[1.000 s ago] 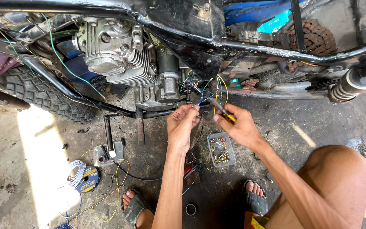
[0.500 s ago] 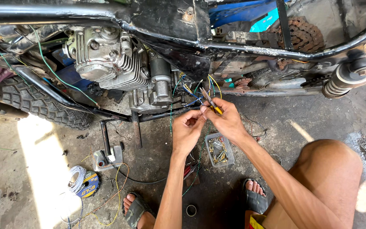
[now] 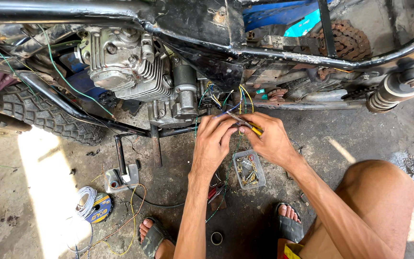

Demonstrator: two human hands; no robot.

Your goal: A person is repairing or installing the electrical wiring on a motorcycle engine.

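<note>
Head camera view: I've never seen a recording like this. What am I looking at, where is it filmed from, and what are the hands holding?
There is no robot here. The single picture comes from a camera worn on a person's head, looking down at their own two bare hands, knee and sandalled feet.

In front of them is a stripped motorcycle frame with its grey engine, a knobbly tyre on the left and a rusty chain on the right.

The left hand pinches coloured wires coming from the frame. The right hand holds a small yellow-handled tool against those wires; its tip is hard to make out.

On the concrete floor lie a small clear tray of metal bits just beneath the hands, a coil of white wire and loose wire strands.
</note>
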